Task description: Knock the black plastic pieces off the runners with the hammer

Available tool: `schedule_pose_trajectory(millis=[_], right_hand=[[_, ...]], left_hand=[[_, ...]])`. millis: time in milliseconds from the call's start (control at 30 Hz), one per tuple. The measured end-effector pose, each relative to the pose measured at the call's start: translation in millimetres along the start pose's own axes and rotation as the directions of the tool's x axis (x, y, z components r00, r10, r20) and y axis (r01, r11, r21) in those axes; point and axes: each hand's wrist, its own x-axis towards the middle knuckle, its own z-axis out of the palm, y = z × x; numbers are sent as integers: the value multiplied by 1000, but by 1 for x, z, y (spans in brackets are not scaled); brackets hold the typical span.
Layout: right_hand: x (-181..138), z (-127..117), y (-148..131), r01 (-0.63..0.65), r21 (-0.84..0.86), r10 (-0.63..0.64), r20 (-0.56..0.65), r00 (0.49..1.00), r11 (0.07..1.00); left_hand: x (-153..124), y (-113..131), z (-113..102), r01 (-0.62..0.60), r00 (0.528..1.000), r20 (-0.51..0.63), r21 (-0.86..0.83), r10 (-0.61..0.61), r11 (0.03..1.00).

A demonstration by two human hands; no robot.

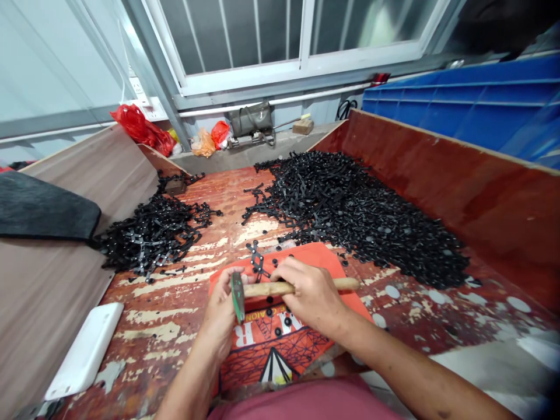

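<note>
My right hand (311,293) is wrapped round the wooden handle of a small hammer (345,284), whose green metal head (237,296) points down at the left. My left hand (222,308) is closed beside the hammer head, fingers curled near a black plastic chain piece (256,259); what it pinches is hidden. Both hands rest over an orange printed mat (280,344) on the worn red board (175,303).
A large heap of black parts (359,210) fills the right of the board, a smaller heap (149,233) lies at the left. A white phone (85,350) lies near left. Raised wooden walls (459,175) enclose the board. Blue crates (481,99) stand at far right.
</note>
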Motion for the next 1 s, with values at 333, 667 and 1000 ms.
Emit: schedule_pose_trajectory(millis=[333,667,1000], right_hand=[[-22,23,-19,91,54,-95,70,993,994],[-21,20,-18,31,51,-37,110,993,998],[-34,16,-15,193,-16,-184,226,957,981]], left_hand=[[-4,16,-11,234,963,154,-76,-221,969],[15,33,-15,364,891,294,-10,-345,931],[23,20,-12,80,976,185,203,-119,976]])
